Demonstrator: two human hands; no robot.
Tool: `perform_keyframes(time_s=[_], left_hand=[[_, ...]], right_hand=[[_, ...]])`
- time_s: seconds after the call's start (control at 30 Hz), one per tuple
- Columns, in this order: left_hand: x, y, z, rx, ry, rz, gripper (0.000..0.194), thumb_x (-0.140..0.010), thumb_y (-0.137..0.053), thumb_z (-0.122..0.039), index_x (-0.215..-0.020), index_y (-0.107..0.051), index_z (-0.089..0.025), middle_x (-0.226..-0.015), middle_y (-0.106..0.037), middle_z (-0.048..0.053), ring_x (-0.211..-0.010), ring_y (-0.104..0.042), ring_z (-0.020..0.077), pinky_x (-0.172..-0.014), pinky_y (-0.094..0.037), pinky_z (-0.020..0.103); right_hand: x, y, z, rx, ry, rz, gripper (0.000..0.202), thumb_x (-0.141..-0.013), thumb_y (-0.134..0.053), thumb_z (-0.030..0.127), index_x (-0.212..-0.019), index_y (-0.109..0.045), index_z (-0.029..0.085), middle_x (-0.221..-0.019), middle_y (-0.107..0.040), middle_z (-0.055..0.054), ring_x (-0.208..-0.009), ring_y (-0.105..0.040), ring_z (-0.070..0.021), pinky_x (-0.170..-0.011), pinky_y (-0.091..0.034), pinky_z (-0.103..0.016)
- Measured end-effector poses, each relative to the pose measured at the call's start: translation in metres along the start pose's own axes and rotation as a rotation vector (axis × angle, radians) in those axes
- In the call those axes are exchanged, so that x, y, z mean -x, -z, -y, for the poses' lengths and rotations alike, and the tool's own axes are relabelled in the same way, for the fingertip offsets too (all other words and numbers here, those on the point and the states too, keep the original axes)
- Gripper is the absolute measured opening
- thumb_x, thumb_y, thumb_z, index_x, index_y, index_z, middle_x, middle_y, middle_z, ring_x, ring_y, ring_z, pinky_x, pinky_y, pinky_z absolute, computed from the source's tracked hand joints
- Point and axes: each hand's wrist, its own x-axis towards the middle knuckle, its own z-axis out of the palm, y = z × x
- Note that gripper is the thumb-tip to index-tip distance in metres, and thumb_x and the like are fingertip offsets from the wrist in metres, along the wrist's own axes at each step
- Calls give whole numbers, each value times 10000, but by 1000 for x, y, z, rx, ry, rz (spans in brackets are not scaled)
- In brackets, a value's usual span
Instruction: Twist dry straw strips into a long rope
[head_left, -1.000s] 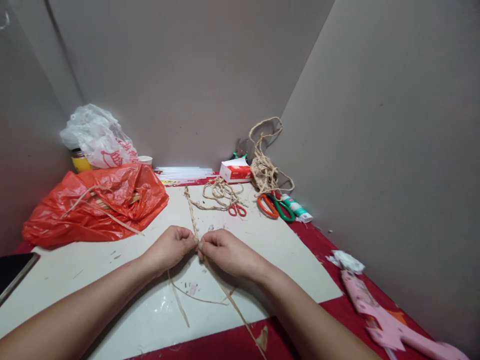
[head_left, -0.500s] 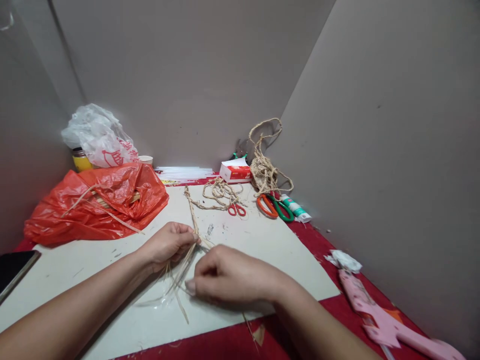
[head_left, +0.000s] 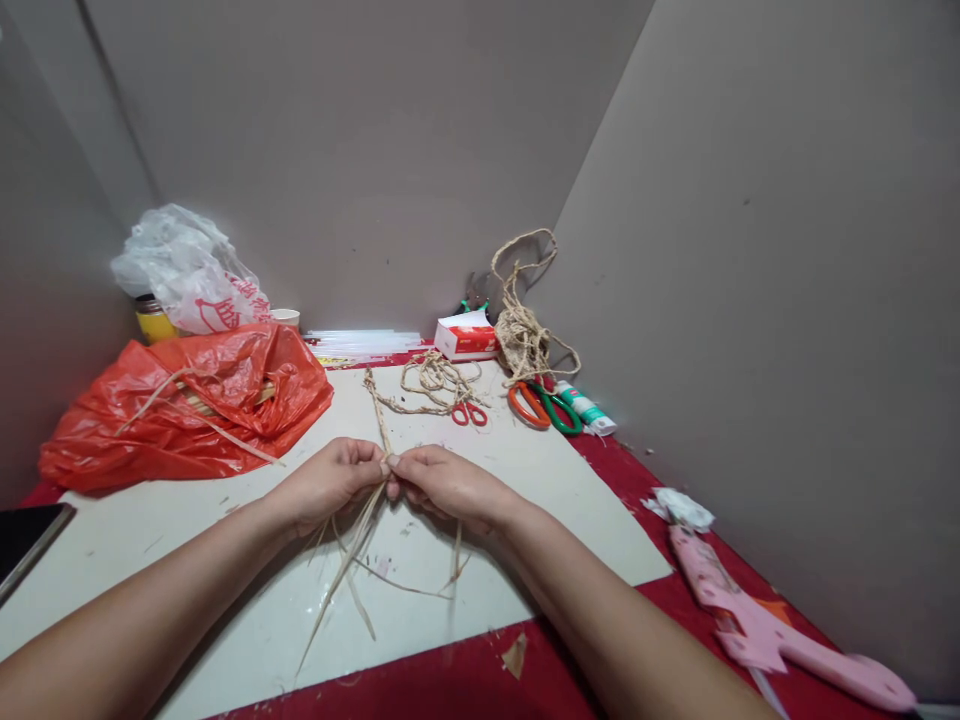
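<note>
A straw-coloured braided cord (head_left: 383,432) runs from a loose coil (head_left: 435,380) on the white board (head_left: 247,580) down to my two hands. My left hand (head_left: 341,478) pinches the cord near its lower end. Close against it, my right hand (head_left: 442,485) has thumb and fingers pinched on the fibre strands at the same spot. Loose strands (head_left: 345,560) fan out below the hands over the board, some of them hanging under my right hand. The fingers partly hide the place where braid and strands meet.
An orange-red plastic bag (head_left: 195,410) holding fibre strips lies left. Red-handled scissors (head_left: 469,413), larger orange-and-green-handled scissors (head_left: 546,408), a tube (head_left: 589,408), a red-white box (head_left: 466,336) and a rope bundle (head_left: 525,340) stand behind. A pink glue gun (head_left: 750,610) lies right; a dark device (head_left: 30,540) left.
My right hand has moved up and left from the loose strands to meet my left hand at the cord. The strands have swung lower, and the view has shifted slightly.
</note>
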Motion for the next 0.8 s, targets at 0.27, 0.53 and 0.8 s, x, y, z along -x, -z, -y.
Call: perform_keyframes(time_s=[0.27,0.53,0.8], left_hand=[[-4,5,6,-280,-91,-101,214,-732,-584,-347,-726,-578,-132,-540,-487,-37,-461,-349,61,-450,-243,191],[11,-7,-6,-131,80,62,235,-811,-443,-337,-882,-540,-135,-554,-581,3,-316,-395,72,-345,-301,191],[14,-36,7,-158,6,-142,213,-814,-428,-279,-991,-452,-163,-680,-619,26,-395,-538,112,-369,-383,201]], right_hand=[[-5,10,-4,-108,-82,103,279,-843,-445,287,-597,-485,162,-399,-359,82,-299,-202,-33,-306,-109,-194],[-2,-6,-4,-122,6,-91,250,-765,-461,163,-526,-525,126,-365,-367,73,-313,-236,-17,-332,-129,-181],[1,-16,-4,-374,-16,38,241,-752,-488,240,-529,-491,149,-327,-415,53,-252,-254,-34,-290,-77,-195]])
